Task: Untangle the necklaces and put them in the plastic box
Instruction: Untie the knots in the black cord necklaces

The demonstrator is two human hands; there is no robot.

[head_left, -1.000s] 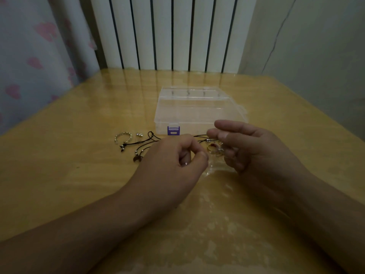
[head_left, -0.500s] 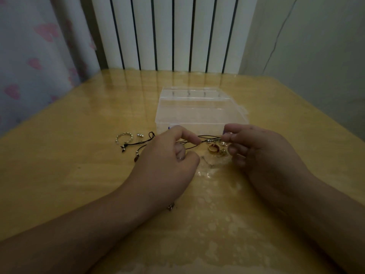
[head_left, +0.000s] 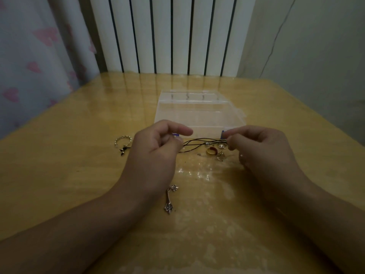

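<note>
Surface (head_left: 59, 175): wooden, glossy, with pale worn patches near the viewer.

Box (head_left: 197, 113): clear plastic, shallow, lid seemingly shut, set at mid-surface beyond both hands. A purple clasp (head_left: 222, 134) shows on its near edge, partly hidden by the right fingers.

Cords (head_left: 199, 142): several thin black strands, drawn roughly level between the two hands, just in front of the box. Small silver beads (head_left: 207, 144) sit on the strands toward the right end. The strands cross one another; whether they are knotted cannot be told.

Left hand (head_left: 156, 149): fingers curled, thumb and fingertips pinching the left end of the cords; forefinger reaching forward above them.

Right hand (head_left: 262, 147): fingers curled, pinching the right end of the cords beside a silver charm (head_left: 221, 145).

Hands well apart, cords spanning the gap.

Gold ring (head_left: 211, 150): lies on the surface just below the cords, near the right hand. A small silver pendant (head_left: 220, 155) lies beside it.

Silver ring (head_left: 122, 140): twisted band, left of the left hand, with a dark tail-shaped charm (head_left: 123, 152) just below it.

Ornate pendant (head_left: 169, 198): long, silver, lies on the surface by the left wrist, apart from the cords.

Behind: white radiator (head_left: 167, 34); curtain (head_left: 29, 56) with pink hearts at left.
</note>
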